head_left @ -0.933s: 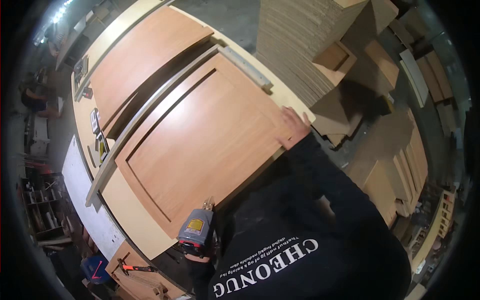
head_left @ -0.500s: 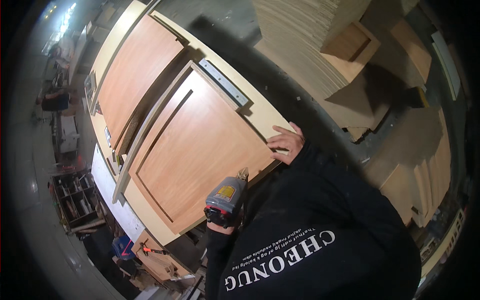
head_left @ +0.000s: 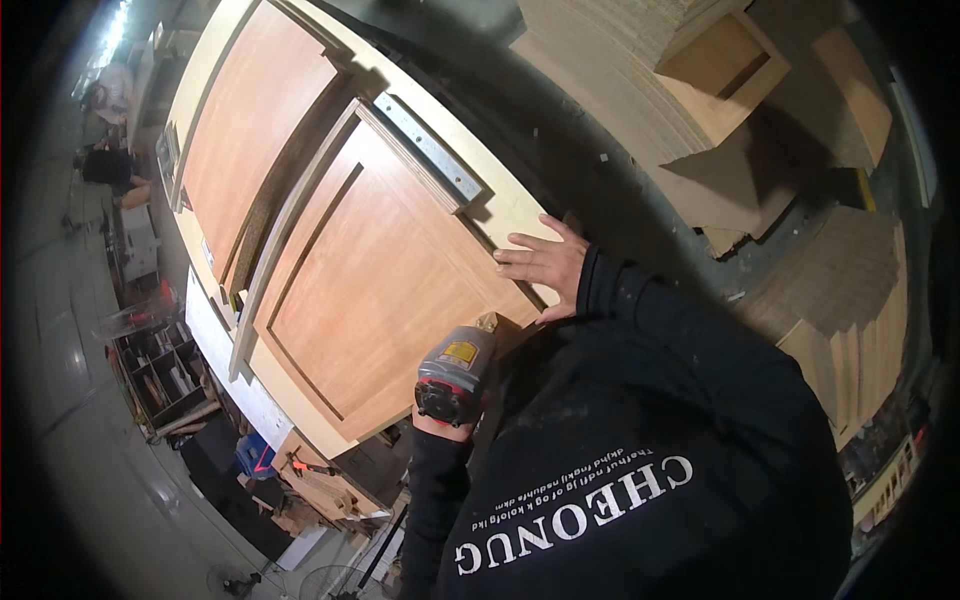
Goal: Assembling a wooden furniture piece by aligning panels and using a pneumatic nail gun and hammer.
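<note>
A grey nail gun (head_left: 458,372) with red trim, a yellow label and a brass-coloured nose is gripped in my left hand (head_left: 447,427), mostly hidden below the tool. Its nose is at the near edge of an orange-brown wood panel (head_left: 375,270) that has a dark groove along its sides. My right hand (head_left: 550,266) lies with spread fingers at the panel's near right corner, partly over the cream board (head_left: 522,232) beneath. Whether the nose touches the wood, I cannot tell.
A second wood panel (head_left: 262,100) lies farther off on the board, beyond a curved wooden strip (head_left: 283,240). A drilled metal bar (head_left: 430,150) sits along the right side. Stacked boards (head_left: 620,90) stand at right; a divided tool box (head_left: 165,375) is at left.
My right hand has spread its fingers wider at the panel's corner. The nail gun is still at the near edge, its nose slightly higher in view. The whole view has shifted a little.
</note>
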Tool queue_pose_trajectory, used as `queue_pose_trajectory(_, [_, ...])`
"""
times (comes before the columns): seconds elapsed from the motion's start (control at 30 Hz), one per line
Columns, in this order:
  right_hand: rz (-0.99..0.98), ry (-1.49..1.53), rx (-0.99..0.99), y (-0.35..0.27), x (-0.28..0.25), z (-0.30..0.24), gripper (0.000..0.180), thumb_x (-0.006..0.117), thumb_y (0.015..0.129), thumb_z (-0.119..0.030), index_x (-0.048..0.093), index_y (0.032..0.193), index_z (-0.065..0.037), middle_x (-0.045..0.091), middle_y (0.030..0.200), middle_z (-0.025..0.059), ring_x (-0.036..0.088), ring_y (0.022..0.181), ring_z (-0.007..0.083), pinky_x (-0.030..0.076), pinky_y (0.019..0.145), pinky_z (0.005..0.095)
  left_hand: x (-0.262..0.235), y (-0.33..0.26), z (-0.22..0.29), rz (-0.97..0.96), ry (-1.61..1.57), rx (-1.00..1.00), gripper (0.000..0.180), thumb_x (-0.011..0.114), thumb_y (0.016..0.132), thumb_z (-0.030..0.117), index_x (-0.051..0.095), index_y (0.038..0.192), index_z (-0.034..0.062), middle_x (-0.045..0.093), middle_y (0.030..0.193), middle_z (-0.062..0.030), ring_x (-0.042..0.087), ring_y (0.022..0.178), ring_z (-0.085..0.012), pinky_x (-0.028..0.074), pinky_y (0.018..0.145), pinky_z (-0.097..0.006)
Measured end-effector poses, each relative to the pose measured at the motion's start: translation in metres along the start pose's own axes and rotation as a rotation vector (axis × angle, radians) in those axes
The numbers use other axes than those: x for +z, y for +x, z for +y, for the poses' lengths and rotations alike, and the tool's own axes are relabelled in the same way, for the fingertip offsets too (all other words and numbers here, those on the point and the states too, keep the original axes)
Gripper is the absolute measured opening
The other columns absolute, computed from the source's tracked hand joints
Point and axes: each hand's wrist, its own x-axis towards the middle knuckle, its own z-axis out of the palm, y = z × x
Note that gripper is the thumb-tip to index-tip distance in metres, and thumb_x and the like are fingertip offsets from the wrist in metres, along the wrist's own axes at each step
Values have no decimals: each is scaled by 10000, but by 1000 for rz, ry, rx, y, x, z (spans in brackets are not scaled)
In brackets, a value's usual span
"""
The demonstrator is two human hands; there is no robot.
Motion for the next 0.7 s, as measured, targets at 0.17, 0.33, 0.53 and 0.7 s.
queue_pose_trajectory(0.17, [-49, -4, 32, 9, -13, -2, 850, 701, 543, -580, 418, 1262, -226, 270, 1408, -4, 209, 1310, 228, 40, 1025, 592, -8, 4, 5, -2, -47, -4, 488, 659, 709, 193, 518, 1165, 94, 535, 1156, -114, 478, 1110, -270, 375, 950, -372])
queue_pose_trajectory(0.33, [-95, -13, 11, 15, -13, 4, 819, 677, 540, -622, 458, 1228, -236, 267, 1409, -17, 182, 1317, 242, 5, 991, 650, -12, 5, 8, -5, 71, 18, 493, 665, 708, 201, 517, 1165, 94, 533, 1157, -120, 483, 1104, -270, 376, 951, -365])
queue_pose_trajectory(0.53, [-61, -50, -42, 16, -7, 7, 788, 654, 556, -637, 477, 1201, -221, 294, 1397, -18, 223, 1304, 235, 11, 987, 655, -8, 3, -1, -5, 80, -26, 478, 654, 719, 218, 518, 1163, 103, 532, 1163, -115, 485, 1102, -278, 379, 950, -368])
queue_pose_trajectory(0.7, [-53, -25, -37, 14, -12, 6, 762, 666, 560, -609, 484, 1184, -213, 314, 1386, -14, 240, 1299, 232, 29, 978, 664, -9, 2, -3, -24, 141, 36, 484, 638, 732, 254, 510, 1174, 103, 530, 1167, -110, 480, 1107, -279, 377, 952, -373])
